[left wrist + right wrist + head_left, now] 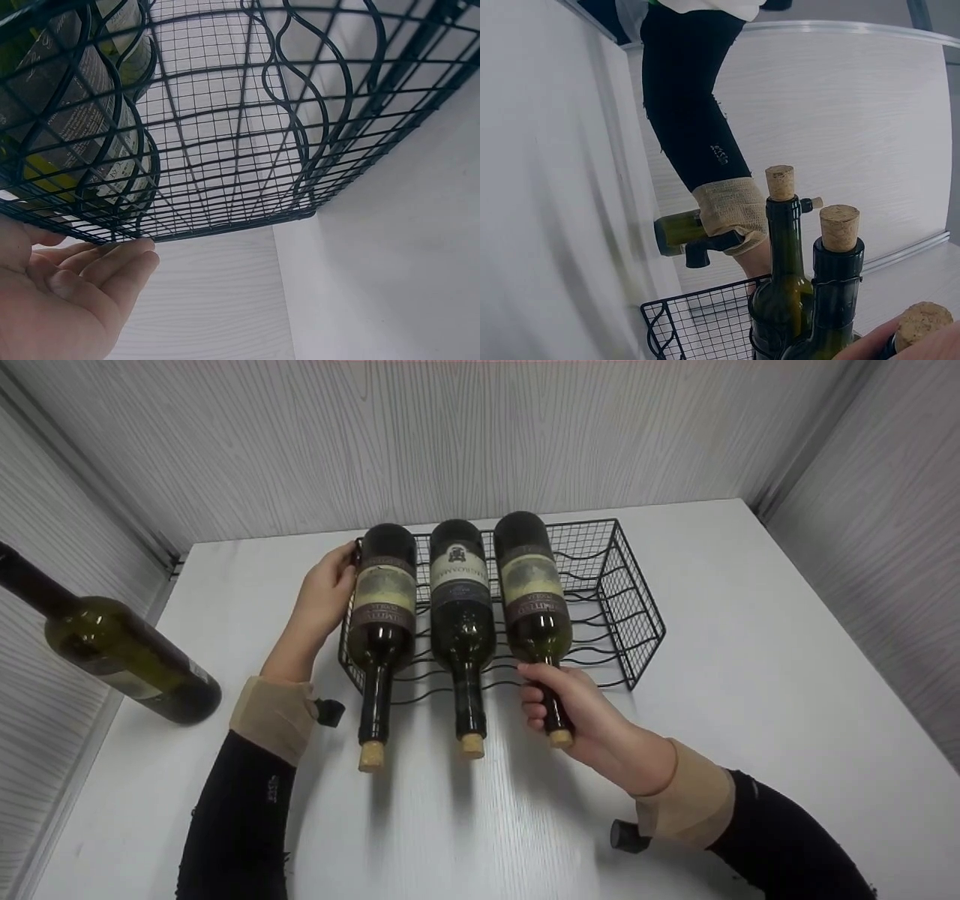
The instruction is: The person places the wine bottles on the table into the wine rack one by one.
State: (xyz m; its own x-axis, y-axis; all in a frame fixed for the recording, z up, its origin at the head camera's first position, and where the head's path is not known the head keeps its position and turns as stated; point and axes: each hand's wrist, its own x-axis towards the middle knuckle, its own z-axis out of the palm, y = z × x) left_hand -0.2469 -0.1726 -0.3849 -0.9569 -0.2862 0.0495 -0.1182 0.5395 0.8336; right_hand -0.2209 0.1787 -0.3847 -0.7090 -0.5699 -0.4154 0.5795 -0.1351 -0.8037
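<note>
Three corked wine bottles lie side by side on a black wire rack (634, 615), necks toward the person. My right hand (577, 701) grips the neck of the rightmost bottle (532, 585), fingers wrapped round it; in the right wrist view only part of the hand (937, 346) shows beside a cork (922, 324). The middle bottle (461, 585) and the left bottle (384, 592) are untouched at their necks. My left hand (326, 589) is at the rack's left side; in the left wrist view its fingers (124, 274) touch the wire edge, bottles showing through the mesh (210, 135).
Another bottle (131, 660) stands upright at the left of the white table (750, 660). Grooved panels (480, 435) rise behind the rack and at both sides. Wavy wire slots (592, 649) show right of the three bottles.
</note>
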